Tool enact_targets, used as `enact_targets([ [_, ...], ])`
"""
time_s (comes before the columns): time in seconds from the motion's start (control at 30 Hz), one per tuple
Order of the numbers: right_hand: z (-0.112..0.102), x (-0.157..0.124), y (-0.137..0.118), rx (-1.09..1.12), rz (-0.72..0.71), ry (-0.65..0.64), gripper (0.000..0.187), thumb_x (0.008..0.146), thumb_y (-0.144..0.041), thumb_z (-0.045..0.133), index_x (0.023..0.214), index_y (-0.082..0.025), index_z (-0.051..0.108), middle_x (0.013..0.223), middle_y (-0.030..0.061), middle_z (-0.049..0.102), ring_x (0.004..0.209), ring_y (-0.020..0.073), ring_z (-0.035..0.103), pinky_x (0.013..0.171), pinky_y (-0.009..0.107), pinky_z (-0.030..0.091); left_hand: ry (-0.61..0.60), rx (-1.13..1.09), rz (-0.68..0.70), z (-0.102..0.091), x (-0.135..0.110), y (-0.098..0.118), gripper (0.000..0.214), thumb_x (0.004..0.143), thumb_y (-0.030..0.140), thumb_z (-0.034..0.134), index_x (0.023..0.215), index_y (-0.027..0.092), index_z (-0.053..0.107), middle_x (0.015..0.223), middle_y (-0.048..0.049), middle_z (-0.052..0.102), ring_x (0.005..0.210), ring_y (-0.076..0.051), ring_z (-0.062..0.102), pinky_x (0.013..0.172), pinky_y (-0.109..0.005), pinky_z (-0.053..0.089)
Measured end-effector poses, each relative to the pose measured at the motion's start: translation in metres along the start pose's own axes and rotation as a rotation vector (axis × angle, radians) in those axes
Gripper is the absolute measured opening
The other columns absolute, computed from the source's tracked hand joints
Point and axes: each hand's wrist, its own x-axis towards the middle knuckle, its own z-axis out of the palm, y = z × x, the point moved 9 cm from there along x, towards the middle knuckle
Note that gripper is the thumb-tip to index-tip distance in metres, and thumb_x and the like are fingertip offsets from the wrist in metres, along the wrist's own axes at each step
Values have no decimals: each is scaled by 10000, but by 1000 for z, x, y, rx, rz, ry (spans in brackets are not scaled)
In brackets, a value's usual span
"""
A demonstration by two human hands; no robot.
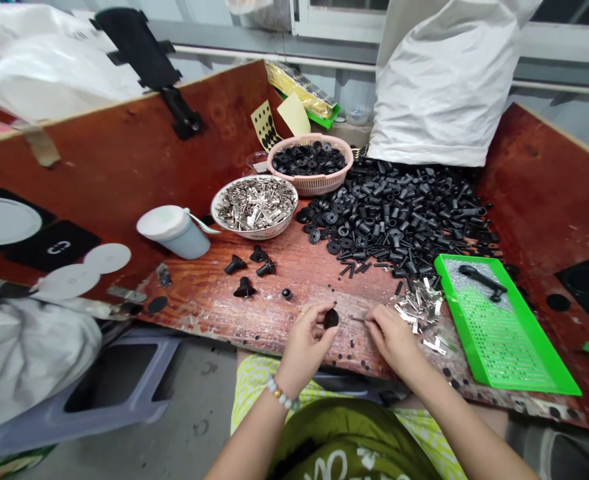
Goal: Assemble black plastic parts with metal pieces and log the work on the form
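Observation:
My left hand (307,337) pinches a small round black plastic part (331,319) just above the near edge of the brown wooden table (294,307). My right hand (392,333) is closed on a thin metal pin (358,320) that points left at the black part. A loose heap of small metal clips (417,303) lies just right of my right hand. Several finished black cone-shaped pieces (247,270) stand on the table beyond my left hand.
A big pile of black plastic parts (404,213) spreads at the back right, under a white sack (444,87). A pink basket (310,163) of black discs, a white bowl (254,207) of metal clips, a tipped cup (174,230) and a green tray (504,320) stand around.

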Motion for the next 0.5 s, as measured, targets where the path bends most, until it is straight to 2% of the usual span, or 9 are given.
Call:
enact_targets([
  [0.1,13,1,1,-306,-28,-65,95,845,-168,485,758,-172,524,789,58,546,790,222,477,702,357,399,38,282,91,-3,-2,10,294,793,174,541,1085,207,555,1061,-67,542,831,-150,574,694,-279,499],
  [0.2,22,7,-7,-362,-73,-103,75,846,-153,479,829,-170,550,846,72,551,820,233,477,712,360,413,29,428,157,-1,-3,16,330,799,147,533,1120,220,541,1069,-62,558,878,-170,560,762,-315,480],
  [0.33,24,14,-16,-159,-119,-153,257,860,-71,387,1037,-176,542,902,79,559,841,205,517,741,334,447,42,486,161,-3,-4,12,441,804,150,538,1228,222,439,1120,-66,569,906,-182,558,790,-339,469],
  [0.4,13,15,-13,20,-84,-91,283,864,-77,379,1079,-181,531,921,79,564,850,189,543,750,322,459,57,485,151,-5,-5,10,495,805,151,542,1267,230,384,1133,-63,573,902,-179,562,792,-338,469],
  [0.5,-2,13,-2,369,57,14,185,879,-179,433,1035,-194,531,834,46,605,776,162,595,723,303,483,62,483,160,-3,-8,11,540,809,153,545,1298,248,337,1135,-56,574,886,-171,561,794,-329,467],
])
